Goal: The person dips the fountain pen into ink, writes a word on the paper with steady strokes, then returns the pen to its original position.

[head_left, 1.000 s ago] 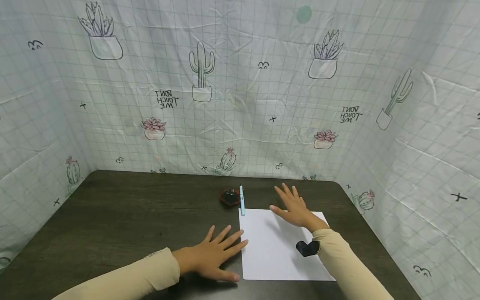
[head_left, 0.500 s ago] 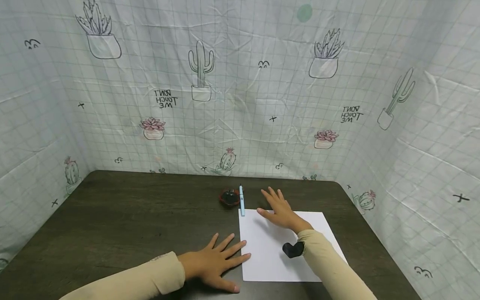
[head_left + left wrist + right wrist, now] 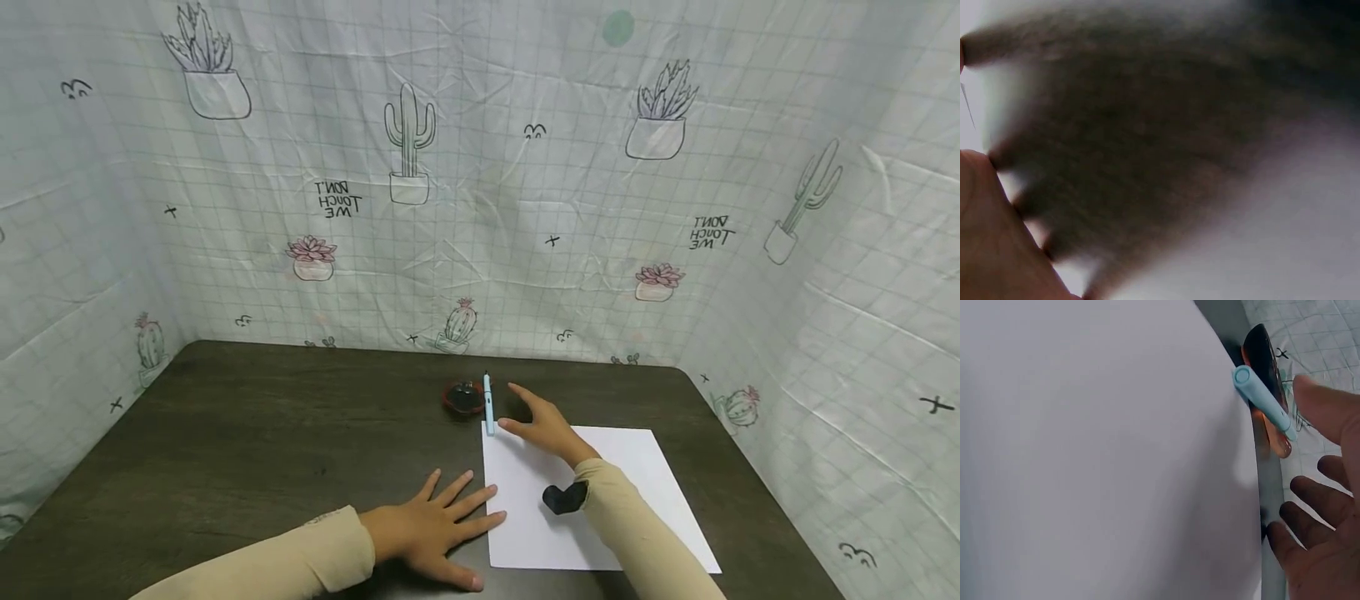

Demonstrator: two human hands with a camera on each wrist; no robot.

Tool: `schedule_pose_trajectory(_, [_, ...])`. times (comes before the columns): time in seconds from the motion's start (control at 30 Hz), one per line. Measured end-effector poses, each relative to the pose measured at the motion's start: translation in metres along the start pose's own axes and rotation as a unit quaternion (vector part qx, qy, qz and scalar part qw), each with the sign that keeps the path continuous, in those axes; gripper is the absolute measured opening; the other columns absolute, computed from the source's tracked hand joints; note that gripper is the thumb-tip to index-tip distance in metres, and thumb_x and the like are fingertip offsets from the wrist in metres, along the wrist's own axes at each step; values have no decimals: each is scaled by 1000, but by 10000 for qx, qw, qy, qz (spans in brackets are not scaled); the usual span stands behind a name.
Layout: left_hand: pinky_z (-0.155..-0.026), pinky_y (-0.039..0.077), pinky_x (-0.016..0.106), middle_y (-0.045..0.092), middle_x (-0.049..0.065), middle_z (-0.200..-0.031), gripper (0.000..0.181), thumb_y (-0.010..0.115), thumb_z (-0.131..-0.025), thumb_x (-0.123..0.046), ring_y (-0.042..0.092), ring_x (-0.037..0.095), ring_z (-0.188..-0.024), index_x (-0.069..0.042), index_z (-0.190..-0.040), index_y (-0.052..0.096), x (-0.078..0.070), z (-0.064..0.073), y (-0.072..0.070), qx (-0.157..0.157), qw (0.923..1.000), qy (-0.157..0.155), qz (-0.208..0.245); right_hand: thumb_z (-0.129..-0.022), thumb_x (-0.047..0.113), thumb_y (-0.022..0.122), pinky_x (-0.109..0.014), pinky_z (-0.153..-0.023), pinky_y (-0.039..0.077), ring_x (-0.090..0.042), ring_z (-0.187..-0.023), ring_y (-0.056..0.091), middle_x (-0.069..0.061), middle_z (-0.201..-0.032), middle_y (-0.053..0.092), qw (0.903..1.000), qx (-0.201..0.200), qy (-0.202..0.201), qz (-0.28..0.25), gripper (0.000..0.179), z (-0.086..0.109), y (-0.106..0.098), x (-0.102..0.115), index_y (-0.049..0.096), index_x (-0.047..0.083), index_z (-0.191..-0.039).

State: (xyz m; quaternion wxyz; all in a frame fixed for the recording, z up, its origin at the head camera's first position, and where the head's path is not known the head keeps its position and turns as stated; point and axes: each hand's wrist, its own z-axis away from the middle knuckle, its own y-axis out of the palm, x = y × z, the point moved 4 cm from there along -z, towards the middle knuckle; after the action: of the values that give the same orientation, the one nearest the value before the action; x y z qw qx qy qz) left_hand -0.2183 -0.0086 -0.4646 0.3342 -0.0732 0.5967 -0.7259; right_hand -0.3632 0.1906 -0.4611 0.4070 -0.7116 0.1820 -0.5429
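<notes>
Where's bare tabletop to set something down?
Free: table left of the dark object, between left sleeve and backdrop; strip right of the paper. Crowded: paper's far left corner, by pen, dark object, right hand.

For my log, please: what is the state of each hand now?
Left hand: open, fingers spread, holding nothing.
Right hand: open near the pen, holding nothing.

Left hand (image 3: 997, 237) cut off by left wrist view's edge, dark shape (image 3: 1135, 137) there blurred; right hand (image 3: 1335, 550) cropped in right wrist view. Head view: right sleeve (image 3: 637, 521) hides part of paper (image 3: 555, 542).
</notes>
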Motion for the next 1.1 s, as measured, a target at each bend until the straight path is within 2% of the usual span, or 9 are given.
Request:
schedule_pose_trajectory(0.13, [-109, 3, 67, -6, -8, -162, 77, 41, -90, -69, -7, 31, -147, -41, -153, 7, -1, 0, 0, 41, 10000, 0, 57, -89, 33, 69, -48, -95, 47, -37, -122, 53, -20, -137, 52, 9968, -213, 34, -767, 69, -5, 5, 1, 41, 2, -144])
schedule_pose_trajectory(0.27, [-110, 3, 67, -6, -8, -162, 76, 41, -90, -69, -7, 31, -148, -41, -153, 8, -1, 0, 0, 43, 10000, 25, 65, -88, 27, 71, -39, -87, 52, -31, -110, 61, -20, -126, 61, 9861, -368, 58, -1618, 61, -10, 10, 1, 49, -3, -136])
schedule_pose_trajectory(0.4, [-110, 3, 67, -6, -9, -161, 76, 41, -90, -69, -6, 30, -148, -41, -153, 8, 0, -1, 2, 26, 10000, 35, 27, -88, 15, 70, -34, -83, 53, -29, -106, 62, -22, -121, 63, 9772, -336, 418, -2055, 53, -15, 14, 5, 52, -6, -132])
schedule_pose_trajectory(0.57, [-110, 3, 67, -5, -8, -162, 76, 41, -90, -69, -7, 30, -148, -41, -153, 9, -1, 0, 0, 42, 10000, -5, 25, -86, 12, 72, -33, -79, 53, -24, -98, 65, -14, -107, 69, 9779, -567, 871, -1812, 44, -22, 16, 6, 60, -4, -126])
schedule_pose_trajectory(0.73, [-110, 2, 67, -6, -8, -162, 76, 42, -90, -69, -7, 30, -148, -41, -153, 9, -1, 0, -2, 49, 10000, -26, 39, -83, 15, 75, -30, -69, 52, -17, -86, 65, -4, -93, 71, 9832, -752, 961, -1361, 39, -28, 18, 4, 67, 0, -118])
schedule_pose_trajectory(1.1, [-110, 3, 67, -5, -8, -162, 76, 41, -90, -69, -7, 30, -148, -41, -153, 9, 0, 0, 0, -23, 10000, -11, -57, -82, 18, 76, -27, -65, 47, -12, -73, 59, -1, -83, 69, 9865, -613, 1231, -885, 42, -32, 18, 10, 66, -1, -118])
